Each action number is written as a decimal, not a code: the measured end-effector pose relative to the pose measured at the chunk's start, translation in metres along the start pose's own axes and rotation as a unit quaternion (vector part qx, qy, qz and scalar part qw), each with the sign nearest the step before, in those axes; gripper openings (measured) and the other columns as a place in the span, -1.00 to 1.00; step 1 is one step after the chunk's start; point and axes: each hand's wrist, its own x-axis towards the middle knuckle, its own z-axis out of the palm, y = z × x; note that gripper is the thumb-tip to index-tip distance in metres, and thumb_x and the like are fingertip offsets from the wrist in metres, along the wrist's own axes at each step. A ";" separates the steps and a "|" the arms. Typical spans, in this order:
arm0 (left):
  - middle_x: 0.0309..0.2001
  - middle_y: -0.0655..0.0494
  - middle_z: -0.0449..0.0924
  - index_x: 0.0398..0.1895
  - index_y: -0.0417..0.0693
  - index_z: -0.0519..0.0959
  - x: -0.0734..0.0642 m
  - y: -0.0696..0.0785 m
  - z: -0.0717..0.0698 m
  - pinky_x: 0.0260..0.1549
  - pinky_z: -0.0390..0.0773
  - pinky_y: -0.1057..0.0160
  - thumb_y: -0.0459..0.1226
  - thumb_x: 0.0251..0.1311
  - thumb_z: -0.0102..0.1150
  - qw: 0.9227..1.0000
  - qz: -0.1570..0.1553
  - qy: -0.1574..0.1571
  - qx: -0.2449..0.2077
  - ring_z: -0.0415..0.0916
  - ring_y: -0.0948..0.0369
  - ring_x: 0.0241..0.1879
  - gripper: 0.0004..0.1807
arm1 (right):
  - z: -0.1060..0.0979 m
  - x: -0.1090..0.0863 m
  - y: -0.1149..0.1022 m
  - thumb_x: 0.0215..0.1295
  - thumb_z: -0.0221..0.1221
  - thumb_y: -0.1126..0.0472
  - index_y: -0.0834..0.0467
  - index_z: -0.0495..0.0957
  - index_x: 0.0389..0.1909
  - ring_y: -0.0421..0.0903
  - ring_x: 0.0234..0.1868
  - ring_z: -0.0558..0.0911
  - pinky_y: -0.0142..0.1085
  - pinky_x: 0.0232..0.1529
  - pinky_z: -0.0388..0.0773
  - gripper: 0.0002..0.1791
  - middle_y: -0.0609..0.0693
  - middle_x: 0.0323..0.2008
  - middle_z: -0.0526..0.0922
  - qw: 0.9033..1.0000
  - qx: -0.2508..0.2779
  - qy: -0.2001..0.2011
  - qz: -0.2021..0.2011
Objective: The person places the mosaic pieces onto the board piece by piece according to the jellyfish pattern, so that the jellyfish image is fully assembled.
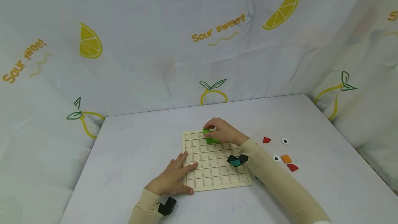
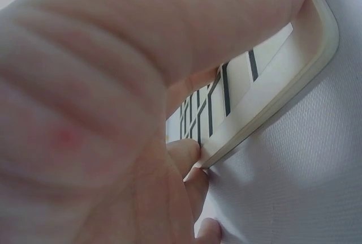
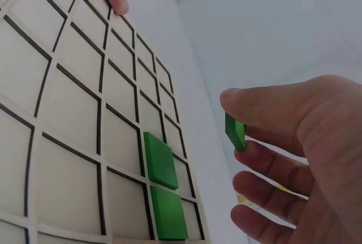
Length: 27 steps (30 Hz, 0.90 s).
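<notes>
The left hand (image 1: 172, 179) is spread at the near-left corner of the grid board (image 1: 214, 172), its thumb at the corner and its index finger reaching over the cells. The likely function of this posture is bracing: contact at the board's left side should keep it from sliding over the surface (image 1: 124, 155).

The right hand (image 1: 222, 131), located above the far side of the board, pinches a green tile (image 3: 235, 131) between thumb and fingertip. The tile appears raised off the board. This grip leaves most of the tile uncovered, presumably so that it can be aligned with a cell. Below the right hand, two green tiles already seated (image 3: 161, 160) lie side by side in adjacent cells; the grid ridges should limit sideways drift.

To the right of the right hand, loose on the surface, are two red wedges (image 1: 266, 140), two eye discs (image 1: 284, 141) and an orange square (image 1: 286, 158). Their position beside the board probably keeps them within that hand's reach. The right forearm hides part of this area.
</notes>
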 end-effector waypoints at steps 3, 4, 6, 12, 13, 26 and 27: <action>0.64 -0.28 -0.24 0.51 0.05 0.34 0.000 0.000 0.000 0.56 -0.13 -0.32 0.01 0.00 0.53 1.000 -0.001 0.001 0.001 -0.27 -0.20 0.64 -0.04 | 0.005 0.004 0.000 0.41 0.26 0.09 0.15 0.62 0.10 -0.03 0.04 0.56 -0.10 0.11 0.57 -0.67 0.04 0.02 0.63 1.000 -0.009 -0.004 -0.008; 0.64 -0.28 -0.24 0.51 0.06 0.34 0.000 0.000 0.000 0.56 -0.13 -0.32 0.01 0.00 0.53 1.000 -0.001 0.001 0.001 -0.27 -0.20 0.64 -0.04 | 0.007 0.005 0.001 0.40 0.26 0.10 0.15 0.62 0.09 -0.04 0.03 0.56 -0.12 0.11 0.57 -0.67 0.04 0.01 0.64 1.000 -0.012 -0.006 -0.008; 0.64 -0.28 -0.24 0.51 0.05 0.34 0.000 0.000 0.001 0.56 -0.13 -0.32 0.01 0.00 0.53 1.000 -0.001 0.001 0.001 -0.27 -0.20 0.64 -0.04 | 0.010 0.008 0.001 0.39 0.27 0.11 0.16 0.63 0.08 -0.05 0.02 0.56 -0.15 0.09 0.57 -0.67 0.03 -0.01 0.65 1.000 -0.021 -0.009 -0.009; 0.64 -0.28 -0.25 0.51 0.05 0.34 0.000 -0.001 0.000 0.56 -0.13 -0.33 0.01 0.01 0.53 1.000 0.002 0.000 -0.001 -0.28 -0.20 0.64 -0.04 | 0.018 0.013 0.001 0.39 0.27 0.12 0.15 0.65 0.04 -0.05 0.00 0.57 -0.15 0.07 0.58 -0.71 0.03 -0.04 0.65 0.999 -0.046 -0.024 -0.008; 0.64 -0.28 -0.24 0.51 0.05 0.34 0.000 -0.001 0.000 0.56 -0.13 -0.33 0.01 0.01 0.53 1.000 0.002 0.001 -0.001 -0.27 -0.20 0.64 -0.04 | 0.019 0.013 0.000 0.39 0.27 0.12 0.14 0.65 0.04 -0.06 0.00 0.57 -0.16 0.06 0.58 -0.72 0.03 -0.05 0.65 0.998 -0.050 -0.026 -0.005; 0.64 -0.28 -0.26 0.51 0.05 0.33 0.001 -0.001 0.000 0.56 -0.15 -0.33 0.01 0.00 0.53 1.000 0.002 -0.001 -0.003 -0.29 -0.20 0.64 -0.04 | 0.027 0.011 -0.003 0.36 0.30 0.04 0.03 0.67 0.02 -0.15 -0.10 0.51 -0.18 -0.01 0.53 -0.72 -0.11 -0.13 0.63 0.995 -0.095 -0.037 0.017; 0.64 -0.28 -0.26 0.51 0.05 0.33 0.001 -0.001 0.001 0.56 -0.15 -0.33 0.01 0.00 0.53 1.000 0.001 -0.001 -0.003 -0.29 -0.20 0.64 -0.04 | 0.027 0.011 -0.003 0.36 0.30 0.04 0.02 0.67 0.02 -0.15 -0.09 0.52 -0.18 0.00 0.53 -0.73 -0.11 -0.12 0.64 0.994 -0.100 -0.038 0.016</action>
